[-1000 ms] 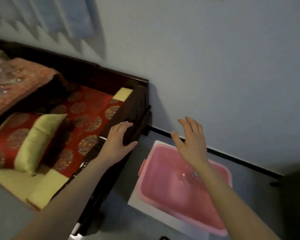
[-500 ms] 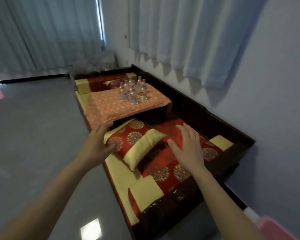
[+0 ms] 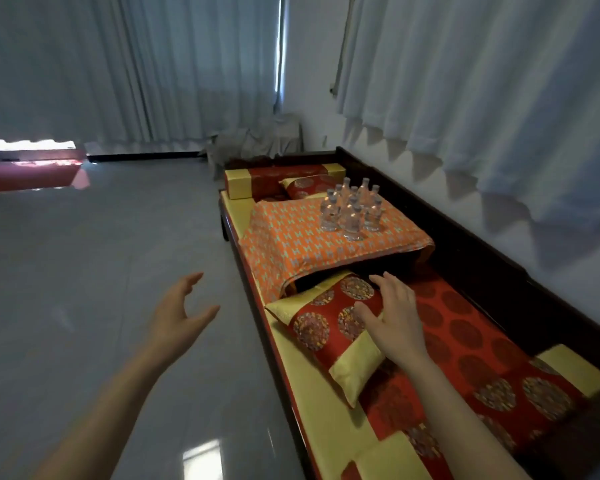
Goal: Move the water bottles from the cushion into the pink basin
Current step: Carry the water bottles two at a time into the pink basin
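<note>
Left hand (image 3: 179, 317): the forearm enters from the lower left and reaches forward over the floor (image 3: 94, 258). The palm faces inward toward the bench. The fingers are straight to slightly curved and the thumb is spread apart from them. The hand is open and holds nothing.

Right hand (image 3: 395, 320): the forearm enters from the lower right and runs forward above the bench. The palm faces down and the fingers are extended, loosely spread and pointing ahead. The hand is empty. It is above the far end of a red-and-yellow pillow (image 3: 326, 327); whether it touches the pillow cannot be told.

The pillow lies at an angle on the red patterned mat (image 3: 465, 337) of a low, dark wooden bench (image 3: 471, 237), which stands along the wall.

Beyond the pillow is the cushion (image 3: 302, 247), raised above the mat and covered in an orange patterned cloth. The water bottles (image 3: 352, 211) stand upright in a tight cluster on its far right part, well apart from both hands. They are clear and capped.

A red-and-yellow bolster (image 3: 278, 178) lies across the far end of the bench. Pale curtains (image 3: 136, 64) hang behind the floor area and above the bench.
</note>
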### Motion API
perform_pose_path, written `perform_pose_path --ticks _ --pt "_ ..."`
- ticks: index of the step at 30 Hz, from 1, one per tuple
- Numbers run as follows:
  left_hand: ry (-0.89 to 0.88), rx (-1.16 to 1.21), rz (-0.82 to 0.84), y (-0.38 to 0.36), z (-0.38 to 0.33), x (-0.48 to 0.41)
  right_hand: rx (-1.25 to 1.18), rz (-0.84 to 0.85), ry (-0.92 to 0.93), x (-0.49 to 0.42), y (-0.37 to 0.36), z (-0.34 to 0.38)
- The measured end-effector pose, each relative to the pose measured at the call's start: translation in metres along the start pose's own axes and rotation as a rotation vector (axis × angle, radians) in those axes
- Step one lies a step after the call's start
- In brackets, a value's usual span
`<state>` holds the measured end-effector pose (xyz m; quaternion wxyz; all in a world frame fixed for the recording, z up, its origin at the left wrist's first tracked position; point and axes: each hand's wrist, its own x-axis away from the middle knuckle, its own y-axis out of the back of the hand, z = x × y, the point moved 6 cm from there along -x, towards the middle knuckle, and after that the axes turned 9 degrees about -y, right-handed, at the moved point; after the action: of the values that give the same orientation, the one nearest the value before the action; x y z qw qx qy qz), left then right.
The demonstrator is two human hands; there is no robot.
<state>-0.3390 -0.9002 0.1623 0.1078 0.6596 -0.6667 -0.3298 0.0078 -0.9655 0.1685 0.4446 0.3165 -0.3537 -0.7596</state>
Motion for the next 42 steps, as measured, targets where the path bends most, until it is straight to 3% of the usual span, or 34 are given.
perform_pose_path --ticks 9,15,18,25,29,33,42 --pt "0.019 -0.011 0.047 0.025 0.11 -0.173 0.006 -0.021 -0.159 -0.157 -0.087 0.02" --pt "0.149 0.133 0.009 0.023 0.164 -0.276 0.033 -0.004 -0.217 -0.237 -0.14 0.048" --pt "0.171 0.202 0.096 0.005 0.191 -0.365 0.024 -0.031 -0.271 -0.292 -0.179 0.067" --pt "0.117 0.238 0.26 -0.039 0.215 -0.46 0.008 -0.069 -0.426 -0.336 -0.217 0.068" --pt "0.052 0.269 0.402 -0.082 0.222 -0.567 -0.029 -0.122 -0.53 -0.386 -0.242 0.079" --pt "0.083 0.346 0.598 -0.15 0.225 -0.611 -0.046 -0.119 -0.62 -0.405 -0.259 0.077" --pt "-0.064 0.322 0.892 -0.305 0.188 -0.702 -0.069 -0.185 -0.731 -0.491 -0.273 0.023"
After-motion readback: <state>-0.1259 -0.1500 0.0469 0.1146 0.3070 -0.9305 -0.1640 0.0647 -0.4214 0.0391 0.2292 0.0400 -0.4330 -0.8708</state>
